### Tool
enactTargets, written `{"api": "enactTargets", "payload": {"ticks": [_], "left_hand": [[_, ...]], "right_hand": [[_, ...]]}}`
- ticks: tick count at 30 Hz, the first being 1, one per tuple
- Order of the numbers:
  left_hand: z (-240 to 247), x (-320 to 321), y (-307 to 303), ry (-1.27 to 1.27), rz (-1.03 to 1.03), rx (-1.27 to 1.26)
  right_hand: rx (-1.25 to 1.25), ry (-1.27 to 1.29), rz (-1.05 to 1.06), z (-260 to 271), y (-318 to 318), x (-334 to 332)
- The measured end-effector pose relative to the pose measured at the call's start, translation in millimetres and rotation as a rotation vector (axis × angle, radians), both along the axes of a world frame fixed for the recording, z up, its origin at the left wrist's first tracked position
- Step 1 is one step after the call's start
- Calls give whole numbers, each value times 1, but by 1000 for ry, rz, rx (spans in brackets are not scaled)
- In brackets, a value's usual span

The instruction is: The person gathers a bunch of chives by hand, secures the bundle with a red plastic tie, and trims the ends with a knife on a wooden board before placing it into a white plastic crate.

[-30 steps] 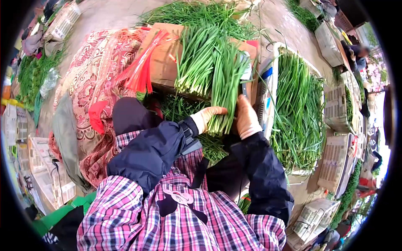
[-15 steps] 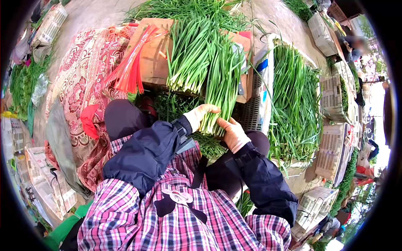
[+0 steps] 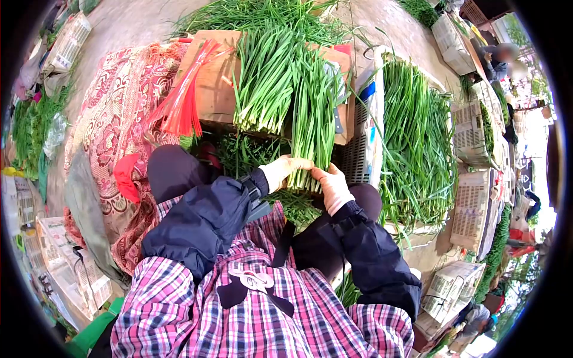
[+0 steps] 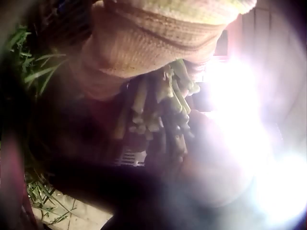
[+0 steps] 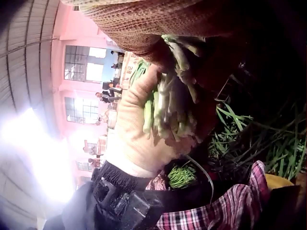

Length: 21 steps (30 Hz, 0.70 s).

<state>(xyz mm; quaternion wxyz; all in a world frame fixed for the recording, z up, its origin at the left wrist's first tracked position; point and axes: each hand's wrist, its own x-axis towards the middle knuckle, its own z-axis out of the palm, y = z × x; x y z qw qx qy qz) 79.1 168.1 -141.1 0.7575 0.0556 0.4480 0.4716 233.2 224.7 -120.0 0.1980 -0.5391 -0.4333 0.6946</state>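
Observation:
Both hands hold a bunch of long green chives (image 3: pixel 314 119) by its pale stem ends, which hang over the front of a brown board (image 3: pixel 215 89). The left hand (image 3: pixel 287 170) grips the stems from the left. Thumb and fingers of the right hand (image 3: pixel 332 186) pinch them from the right. Cut ends (image 5: pixel 165 108) show bundled between the hands in the right wrist view; the left wrist view, partly washed out by glare, also shows these stem ends (image 4: pixel 156 112). A second pile of chives (image 3: pixel 265 89) lies on the board beside the held bunch.
Red strips (image 3: pixel 188 110) lie on the board's left side; a knife (image 3: pixel 338 122) lies at its right. Right of the board stands a white crate (image 3: pixel 377 119) packed with chives. A red patterned cloth (image 3: pixel 110 113) covers the left. Loose greens (image 3: pixel 245 154) lie below the board.
The right hand has come away from beside the knife handle, down and left, to the stem ends. The left hand keeps its hold on the bunch.

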Motion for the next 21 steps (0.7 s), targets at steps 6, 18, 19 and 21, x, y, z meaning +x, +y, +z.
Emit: {"api": "enactTargets", "payload": {"ticks": [6, 18, 19, 21], "left_hand": [[-2, -15, -4, 46, -55, -6], [11, -14, -1, 26, -50, -81], [16, -17, 0, -74, -39, -44], [25, -23, 3, -279, -26, 31]], "right_hand": [[-93, -19, -10, 3, 2, 1], [-49, -169, 297, 61, 19, 6], [-27, -124, 283, 76, 27, 14], [-11, -147, 235, 110, 41, 28]]}}
